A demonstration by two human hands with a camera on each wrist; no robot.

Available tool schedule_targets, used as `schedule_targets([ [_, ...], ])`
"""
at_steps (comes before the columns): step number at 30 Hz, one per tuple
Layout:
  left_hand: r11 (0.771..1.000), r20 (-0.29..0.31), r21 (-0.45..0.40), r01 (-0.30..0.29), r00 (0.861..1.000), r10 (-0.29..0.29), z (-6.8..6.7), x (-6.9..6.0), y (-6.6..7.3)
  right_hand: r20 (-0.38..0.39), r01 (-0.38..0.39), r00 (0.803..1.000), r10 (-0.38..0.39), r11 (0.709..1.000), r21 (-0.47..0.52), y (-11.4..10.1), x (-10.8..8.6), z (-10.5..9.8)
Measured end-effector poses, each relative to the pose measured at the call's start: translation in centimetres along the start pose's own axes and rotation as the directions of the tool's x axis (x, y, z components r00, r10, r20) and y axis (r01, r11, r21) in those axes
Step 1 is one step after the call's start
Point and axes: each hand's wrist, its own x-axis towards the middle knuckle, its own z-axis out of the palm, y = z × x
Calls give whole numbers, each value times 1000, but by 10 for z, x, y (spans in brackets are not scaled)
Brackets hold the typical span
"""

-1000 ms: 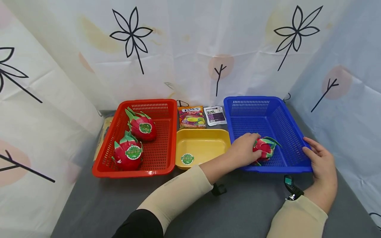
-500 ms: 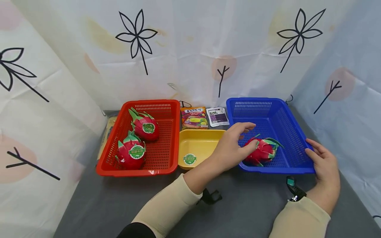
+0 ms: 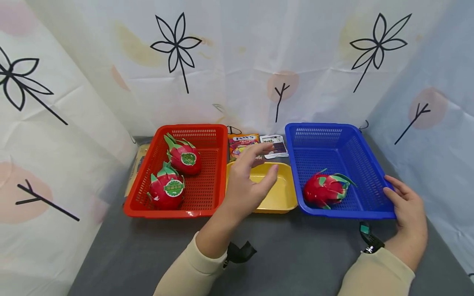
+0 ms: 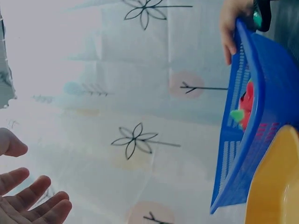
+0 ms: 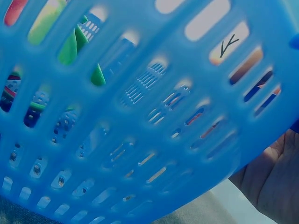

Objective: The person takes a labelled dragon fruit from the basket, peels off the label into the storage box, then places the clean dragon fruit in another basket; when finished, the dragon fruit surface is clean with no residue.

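My left hand (image 3: 242,187) hovers over the yellow tray (image 3: 281,197), holding nothing, its thumb and fingers apart. In the left wrist view its fingertips (image 4: 39,186) are spread in the air. With my right hand (image 3: 411,216) I grip the right rim of the blue basket (image 3: 333,212); the right wrist view shows the slotted basket wall (image 5: 187,102) up close beside the palm. A dragon fruit (image 3: 320,190) lies on its side in the basket's near left part. Two more dragon fruits (image 3: 166,193) with green stickers sit in the red basket (image 3: 207,212) on the left.
Behind the yellow tray lie an orange candy bag (image 3: 238,142) and a white pouch (image 3: 275,150). Another package (image 3: 138,160) is partly hidden left of the red basket. Patterned white curtains (image 3: 237,61) enclose the grey table (image 3: 296,255).
My left hand has let go of the dragon fruit in the blue basket and moved left over the yellow tray. My right hand stays on the basket's rim. The view has shifted slightly.
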Motion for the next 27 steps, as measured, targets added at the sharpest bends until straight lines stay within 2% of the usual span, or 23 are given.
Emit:
schedule_targets([
  [7,999,-118,32,2,993,2,-39,-14,-2,17,4,1000,-4,999,38,1,0,-2],
  [17,994,-285,110,8,958,24,-94,-40,-9,4,16,1000,-16,1000,27,-1,3,-1],
  [22,997,-382,74,-1,924,30,-126,-56,-16,4,12,1000,-12,1000,11,-2,3,1],
  [27,997,-480,70,29,877,8,-153,-73,-31,-1,8,1000,-8,1000,-10,0,1,0],
])
